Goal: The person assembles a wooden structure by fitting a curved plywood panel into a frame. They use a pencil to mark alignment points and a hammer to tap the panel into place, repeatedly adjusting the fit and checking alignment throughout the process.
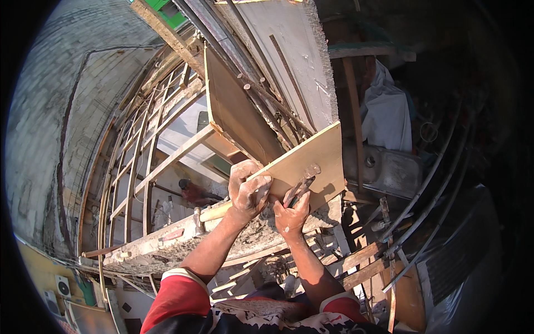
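Note:
A pale wooden board point(311, 158) stands on edge along the top of a rough concrete ledge point(183, 242). My left hand point(249, 189), dusted with cement, grips the board's lower left end. My right hand point(292, 214) is just to the right of it, closed around a pair of metal pliers point(301, 186) whose jaws rest against the board's face. A darker brown panel point(239, 114) leans upright behind the board, next to a tall grey concrete slab point(289, 61).
Wooden scaffolding poles and slats point(150, 161) drop away to the left over a long fall to the ground, beside a brick wall point(50, 111). Rusty rebar point(434, 195) curves at the right. Planks point(361, 264) lie below. A white cloth point(386, 114) hangs behind.

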